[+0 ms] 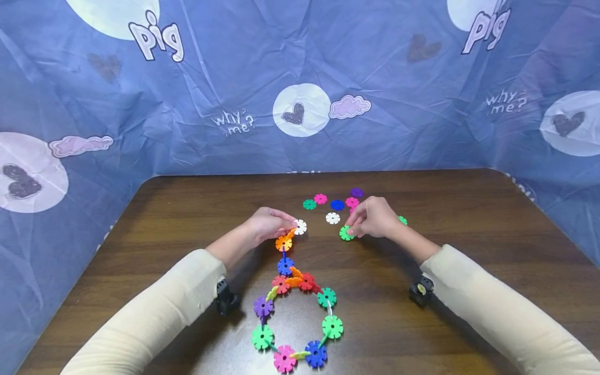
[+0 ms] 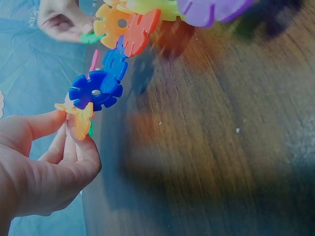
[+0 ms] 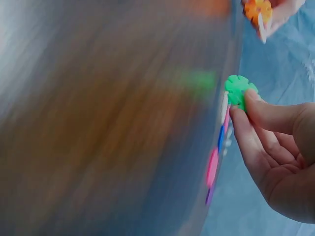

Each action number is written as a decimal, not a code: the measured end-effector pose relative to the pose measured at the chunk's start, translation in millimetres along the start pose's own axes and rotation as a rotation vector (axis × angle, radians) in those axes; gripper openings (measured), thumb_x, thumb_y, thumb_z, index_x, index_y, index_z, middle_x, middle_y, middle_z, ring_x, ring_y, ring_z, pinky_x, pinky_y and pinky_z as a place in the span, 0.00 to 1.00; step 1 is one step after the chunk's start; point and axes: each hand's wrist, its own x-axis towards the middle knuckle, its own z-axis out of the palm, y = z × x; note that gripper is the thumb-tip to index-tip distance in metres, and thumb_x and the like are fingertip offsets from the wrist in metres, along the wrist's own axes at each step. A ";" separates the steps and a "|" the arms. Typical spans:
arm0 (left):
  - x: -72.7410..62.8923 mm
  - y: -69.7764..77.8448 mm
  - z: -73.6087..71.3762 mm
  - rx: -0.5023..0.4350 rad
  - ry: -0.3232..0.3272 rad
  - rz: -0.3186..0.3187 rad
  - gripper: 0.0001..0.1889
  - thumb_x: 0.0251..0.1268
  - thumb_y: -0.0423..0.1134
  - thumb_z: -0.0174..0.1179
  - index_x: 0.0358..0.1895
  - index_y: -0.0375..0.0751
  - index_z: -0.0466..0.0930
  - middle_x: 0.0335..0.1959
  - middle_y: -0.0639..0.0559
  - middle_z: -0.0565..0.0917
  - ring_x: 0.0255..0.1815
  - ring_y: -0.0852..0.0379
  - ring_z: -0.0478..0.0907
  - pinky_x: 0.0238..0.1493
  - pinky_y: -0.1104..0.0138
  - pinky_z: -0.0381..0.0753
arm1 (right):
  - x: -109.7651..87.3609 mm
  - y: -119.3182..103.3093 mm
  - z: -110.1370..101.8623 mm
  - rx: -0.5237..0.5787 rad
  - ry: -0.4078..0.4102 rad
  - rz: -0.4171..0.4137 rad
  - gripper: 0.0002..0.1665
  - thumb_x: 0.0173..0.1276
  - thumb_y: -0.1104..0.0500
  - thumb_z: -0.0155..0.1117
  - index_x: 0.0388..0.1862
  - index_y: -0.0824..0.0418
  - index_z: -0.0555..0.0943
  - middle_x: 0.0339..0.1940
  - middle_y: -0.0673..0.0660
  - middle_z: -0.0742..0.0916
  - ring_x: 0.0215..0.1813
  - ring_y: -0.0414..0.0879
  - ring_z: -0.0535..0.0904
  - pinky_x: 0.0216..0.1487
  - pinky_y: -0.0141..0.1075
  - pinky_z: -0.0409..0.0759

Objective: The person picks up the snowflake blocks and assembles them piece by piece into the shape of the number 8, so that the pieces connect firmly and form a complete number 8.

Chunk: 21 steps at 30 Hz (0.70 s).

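Note:
At the far end of a chain of interlocking snowflake discs, my left hand (image 1: 273, 225) pinches an orange disc (image 2: 82, 120) between thumb and fingers. A white disc (image 1: 300, 226) sits at that end, beside the fingertips. From there the chain runs through another orange disc (image 1: 283, 243) and a blue disc (image 1: 285, 266) to a multicoloured ring, where a purple disc (image 1: 263, 307) and a pink disc (image 1: 284, 359) show. To the right, my right hand (image 1: 373, 217) pinches a loose green disc (image 3: 239, 90) by its edge. The two hands are apart, with the white disc facing the green one.
Beyond the hands, several loose discs lie on the brown wooden table (image 1: 469, 224), among them a white one (image 1: 333, 218), a blue one (image 1: 337, 205) and a purple one (image 1: 357, 192). Another green disc (image 1: 402, 220) is partly behind the right wrist. A blue printed cloth (image 1: 398, 67) hangs behind the table.

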 end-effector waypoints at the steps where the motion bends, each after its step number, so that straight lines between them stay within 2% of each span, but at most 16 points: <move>1: 0.5 -0.3 0.0 -0.002 -0.004 0.001 0.16 0.64 0.35 0.62 0.53 0.31 0.80 0.33 0.54 0.84 0.29 0.66 0.77 0.34 0.79 0.79 | 1.6 -4.4 3.4 0.021 0.007 -0.002 0.06 0.49 0.66 0.76 0.26 0.66 0.87 0.22 0.60 0.89 0.21 0.43 0.86 0.25 0.32 0.82; 9: 0.8 -1.4 0.3 -0.009 -0.015 0.009 0.16 0.64 0.35 0.62 0.53 0.31 0.80 0.36 0.52 0.85 0.31 0.65 0.78 0.37 0.77 0.79 | 15.5 -30.1 27.5 0.131 0.081 -0.060 0.05 0.51 0.67 0.75 0.25 0.65 0.85 0.24 0.61 0.89 0.23 0.43 0.86 0.23 0.30 0.81; 17: 1.6 -1.2 1.9 -0.026 -0.010 -0.001 0.16 0.64 0.35 0.61 0.53 0.32 0.80 0.37 0.51 0.86 0.31 0.65 0.78 0.34 0.77 0.79 | 16.6 -39.4 39.8 0.136 0.146 -0.060 0.05 0.52 0.65 0.76 0.24 0.63 0.86 0.23 0.59 0.89 0.23 0.43 0.85 0.20 0.29 0.74; 21: 1.3 -0.3 0.3 -0.025 -0.013 -0.008 0.16 0.64 0.35 0.61 0.53 0.32 0.80 0.38 0.50 0.86 0.31 0.64 0.78 0.34 0.77 0.80 | 17.1 -40.6 41.7 0.115 0.175 -0.078 0.06 0.51 0.63 0.77 0.23 0.62 0.86 0.22 0.58 0.89 0.23 0.43 0.85 0.20 0.29 0.74</move>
